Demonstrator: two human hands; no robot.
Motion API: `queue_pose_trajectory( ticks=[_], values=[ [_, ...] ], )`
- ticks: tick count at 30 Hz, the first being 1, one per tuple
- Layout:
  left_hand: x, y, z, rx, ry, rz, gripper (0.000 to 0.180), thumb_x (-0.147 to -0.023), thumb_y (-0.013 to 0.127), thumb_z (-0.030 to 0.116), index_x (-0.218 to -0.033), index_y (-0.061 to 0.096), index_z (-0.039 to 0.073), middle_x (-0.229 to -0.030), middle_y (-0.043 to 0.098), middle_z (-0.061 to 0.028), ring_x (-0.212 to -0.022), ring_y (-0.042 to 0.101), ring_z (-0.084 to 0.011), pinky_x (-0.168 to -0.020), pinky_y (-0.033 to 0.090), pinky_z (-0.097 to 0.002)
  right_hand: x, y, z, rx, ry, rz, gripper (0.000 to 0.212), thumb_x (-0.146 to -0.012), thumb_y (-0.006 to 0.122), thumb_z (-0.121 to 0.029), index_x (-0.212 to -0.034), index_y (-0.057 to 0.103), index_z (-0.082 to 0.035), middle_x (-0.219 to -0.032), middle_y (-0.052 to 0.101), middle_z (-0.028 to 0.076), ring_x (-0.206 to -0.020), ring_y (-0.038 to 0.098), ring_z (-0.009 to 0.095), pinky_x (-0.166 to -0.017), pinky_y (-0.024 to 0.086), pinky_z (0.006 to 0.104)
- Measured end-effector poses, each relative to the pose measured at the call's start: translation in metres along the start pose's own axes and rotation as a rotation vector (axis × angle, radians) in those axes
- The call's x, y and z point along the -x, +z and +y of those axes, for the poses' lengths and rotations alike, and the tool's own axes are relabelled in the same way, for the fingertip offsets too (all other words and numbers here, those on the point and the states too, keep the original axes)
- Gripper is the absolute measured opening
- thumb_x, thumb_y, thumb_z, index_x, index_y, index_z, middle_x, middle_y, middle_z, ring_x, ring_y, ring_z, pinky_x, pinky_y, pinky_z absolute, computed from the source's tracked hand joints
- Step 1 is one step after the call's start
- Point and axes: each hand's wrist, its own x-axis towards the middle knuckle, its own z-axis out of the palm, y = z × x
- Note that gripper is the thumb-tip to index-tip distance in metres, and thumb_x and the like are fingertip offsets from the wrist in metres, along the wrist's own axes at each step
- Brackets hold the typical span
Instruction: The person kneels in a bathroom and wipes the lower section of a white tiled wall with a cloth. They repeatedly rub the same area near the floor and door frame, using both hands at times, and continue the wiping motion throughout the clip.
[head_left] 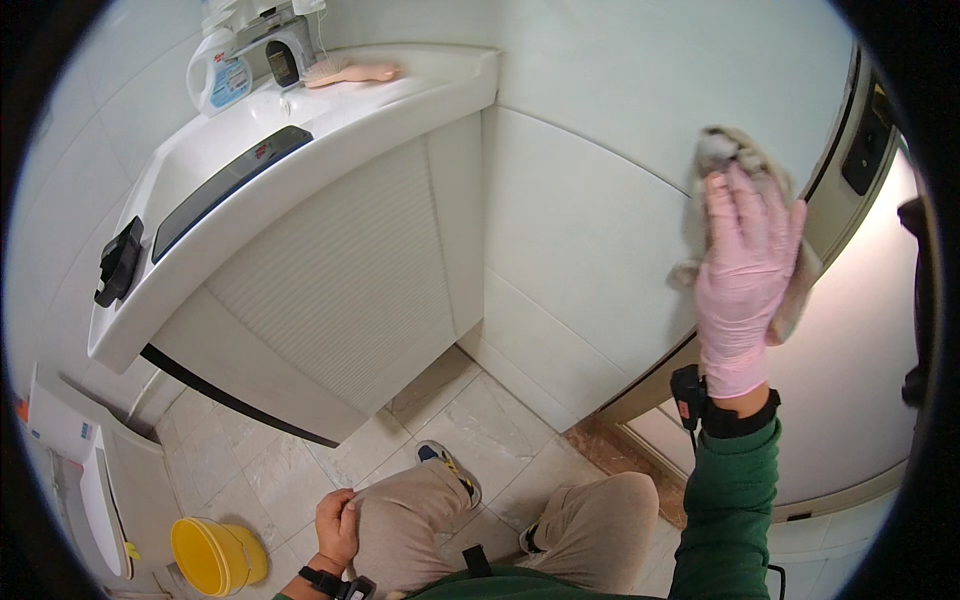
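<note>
My right hand [745, 260], in a pink glove, presses a greyish-beige cloth [785, 165] against the pale wall tiles near the door frame. The fingers point up over the cloth, and parts of it stick out above and on both sides of the glove. A patch near the fingertips looks blurred. My left hand [337, 528] is bare and rests on the outer side of my left knee. It holds nothing, and its fingers lie loosely bent against the trouser leg.
A white washbasin [340, 110] on a cabinet [330, 250] stands at the left. It bears a phone-like dark slab [230, 190], a black clip-like object [120, 262], a pink hairbrush [350, 73] and a white bottle [218, 75]. A yellow bucket [245, 555] and toilet [125, 490] stand lower left.
</note>
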Motion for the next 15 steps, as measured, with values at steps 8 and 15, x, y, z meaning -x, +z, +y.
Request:
queue_pose_trajectory(
  ticks=[8, 15],
  values=[
    [0.002, -0.001, -0.003, -0.057, 0.044, 0.018, 0.021, -0.090, 0.055, 0.015, -0.097, 0.065, -0.001, -0.098, 0.067, -0.0190, -0.092, 0.062, -0.0358, -0.086, 0.047, -0.0414, 0.165, 0.095, -0.073, -0.759, -0.165, -0.437, 0.031, -0.083, 0.055, -0.013, -0.111, 0.062, -0.001, -0.117, 0.060, 0.014, -0.121, 0.051, 0.032, -0.110, 0.034, 0.0470],
    [0.006, -0.002, -0.001, -0.045, 0.006, 0.058, 0.020, -0.089, 0.057, 0.016, -0.097, 0.066, 0.000, -0.095, 0.066, -0.0197, -0.090, 0.062, -0.0351, -0.083, 0.048, -0.0398, 0.281, 0.095, -0.108, -0.480, -0.628, -1.356, 0.026, -0.085, 0.058, -0.011, -0.110, 0.066, -0.009, -0.106, 0.065, 0.009, -0.106, 0.062, 0.027, -0.092, 0.047, 0.0399]
  ],
)
